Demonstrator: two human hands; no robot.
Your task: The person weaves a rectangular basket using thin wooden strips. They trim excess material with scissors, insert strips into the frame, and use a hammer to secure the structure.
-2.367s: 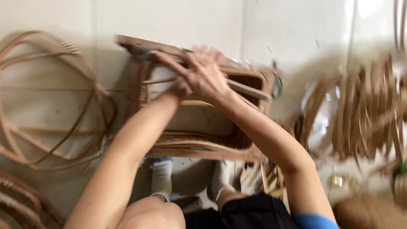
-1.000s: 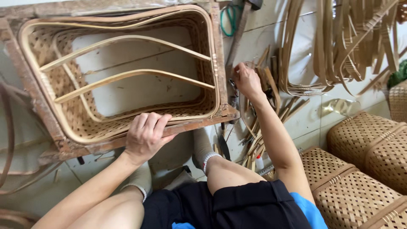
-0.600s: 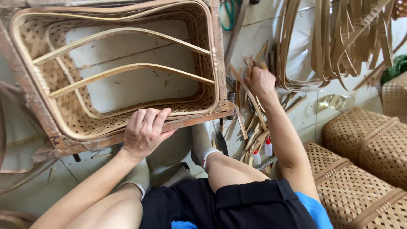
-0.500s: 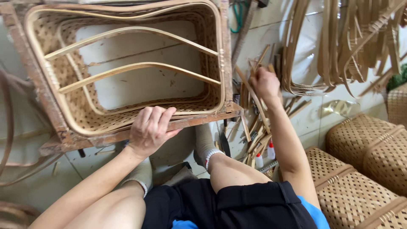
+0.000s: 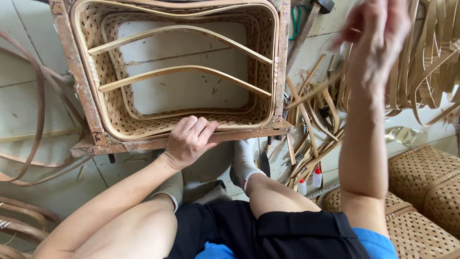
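Your left hand (image 5: 189, 140) grips the near edge of the frame (image 5: 81, 91) at 6 o'clock, fingers curled over it onto the woven basket (image 5: 120, 120). Your right hand (image 5: 376, 36) is raised at 2 o'clock, blurred, pinching a bamboo strip (image 5: 314, 90) above the strip pile (image 5: 311, 139).
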